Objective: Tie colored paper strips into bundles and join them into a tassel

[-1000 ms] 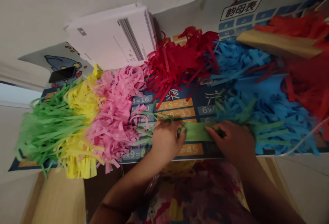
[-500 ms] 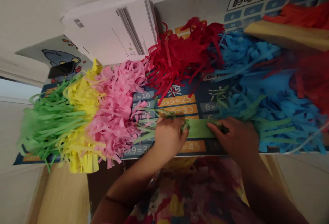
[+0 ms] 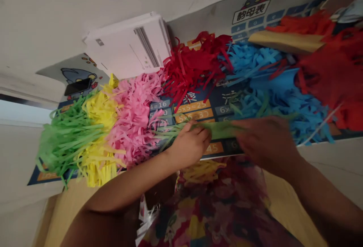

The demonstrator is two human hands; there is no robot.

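Observation:
My left hand (image 3: 190, 143) is closed around one end of a green fringed paper strip (image 3: 224, 129), with its cut fringes sticking out to the left. My right hand (image 3: 268, 145) is blurred by motion and holds the strip's other end. The strip is lifted just above a dark blue mat printed with multiplication sums (image 3: 195, 107). Piles of fringed paper surround it: green (image 3: 66, 137), yellow (image 3: 98, 126), pink (image 3: 133, 116), red (image 3: 195, 65) and blue (image 3: 272, 88).
A stack of white paper (image 3: 127, 48) leans at the back. A black phone (image 3: 77, 86) lies at the far left of the mat. Orange-red fringed paper (image 3: 331, 69) and a tan sheet (image 3: 286, 41) are at the right. A white cable (image 3: 320, 126) crosses the blue pile.
Both hands have lifted the green strip up off the mat. My right hand moved quickly and is now blurred. The camera tilted, showing more of my lap.

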